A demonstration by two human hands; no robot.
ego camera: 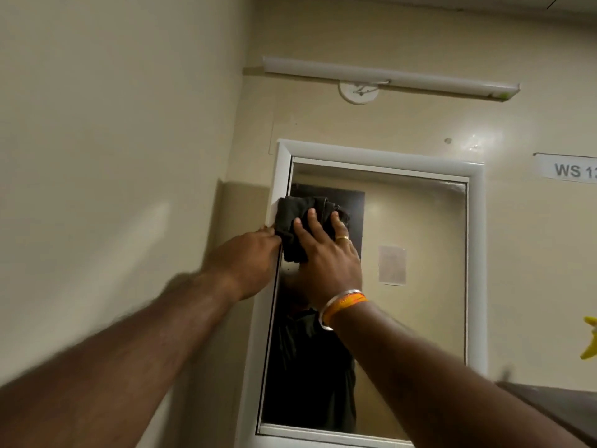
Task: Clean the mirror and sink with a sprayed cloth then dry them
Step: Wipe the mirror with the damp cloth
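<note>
Dark cloth [303, 227], bunched and black, is pressed against the mirror [413, 253] at its upper left corner, and that's where the action is. The right hand [326, 253] lies flat over the cloth, fingers straight and spread, palm pushing it onto the glass; a gold ring [342, 237] shows on one finger, and a steel bangle [336, 307] with an orange band sits at the wrist. The left hand [248, 260] reaches in from the left, touching the mirror's white frame [281, 176] just beside the cloth's lower edge; its fingertips are hidden behind the cloth, so whether they pinch the fabric or merely rest there, I cannot tell. Part of the cloth overlaps the frame's left edge. In the glass, a dark-shirted reflection and a pale paper notice on the far wall. Above the mirror, a white tube light [387, 77] runs across the cream wall. To the right, a label reading "WS 1" [568, 169], and something yellow [589, 342] at the picture's right edge.
</note>
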